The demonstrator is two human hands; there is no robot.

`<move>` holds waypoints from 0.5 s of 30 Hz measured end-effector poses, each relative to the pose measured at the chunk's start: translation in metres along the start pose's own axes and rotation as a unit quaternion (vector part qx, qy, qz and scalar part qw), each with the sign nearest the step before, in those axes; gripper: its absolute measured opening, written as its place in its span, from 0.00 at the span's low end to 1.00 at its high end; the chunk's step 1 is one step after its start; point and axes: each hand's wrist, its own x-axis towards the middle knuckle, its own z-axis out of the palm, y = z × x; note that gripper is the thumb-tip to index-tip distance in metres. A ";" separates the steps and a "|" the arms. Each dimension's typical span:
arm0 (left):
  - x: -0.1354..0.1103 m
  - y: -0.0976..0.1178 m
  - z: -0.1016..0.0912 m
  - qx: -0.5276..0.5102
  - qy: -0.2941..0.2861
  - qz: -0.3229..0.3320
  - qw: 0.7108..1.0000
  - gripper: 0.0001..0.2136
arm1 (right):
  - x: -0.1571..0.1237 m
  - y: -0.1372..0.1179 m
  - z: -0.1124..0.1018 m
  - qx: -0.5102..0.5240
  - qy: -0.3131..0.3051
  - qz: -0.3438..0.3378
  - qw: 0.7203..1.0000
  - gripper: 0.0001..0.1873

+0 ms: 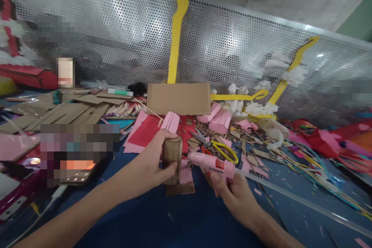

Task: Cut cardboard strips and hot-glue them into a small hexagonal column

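My left hand point(155, 161) grips a small folded cardboard piece point(173, 153) between thumb and fingers, holding it upright above the table. In my right hand point(240, 197) is a pink hot glue gun point(210, 162), its nozzle pointing left toward the cardboard and a small gap apart from it. A long clear glue stick point(290, 197) sticks out from the back of the gun. Just beyond the gun lie yellow-handled scissors point(225, 150). A pink-covered folded piece point(170, 122) stands behind my left hand, and another pink block point(220, 121) lies farther right.
A cardboard box point(178, 99) stands at the back, below a tall yellow hook-shaped strip point(176, 42). Cardboard scraps point(69, 114) are piled left, near a phone point(78, 170) with a cable. A perforated metal panel point(124, 27) closes off the back. Pipe cleaners point(319, 178) lie right.
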 end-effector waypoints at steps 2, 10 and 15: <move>-0.001 0.000 0.002 -0.022 0.000 -0.003 1.000 0.20 | 0.001 -0.002 0.000 -0.004 -0.013 -0.002 1.000 0.29; -0.004 0.001 0.002 -0.009 -0.014 -0.024 1.000 0.22 | 0.000 -0.003 -0.001 -0.008 -0.030 -0.007 0.999 0.28; -0.003 0.003 0.003 -0.004 -0.008 -0.007 1.000 0.21 | -0.001 0.001 -0.001 0.000 -0.056 0.007 0.998 0.27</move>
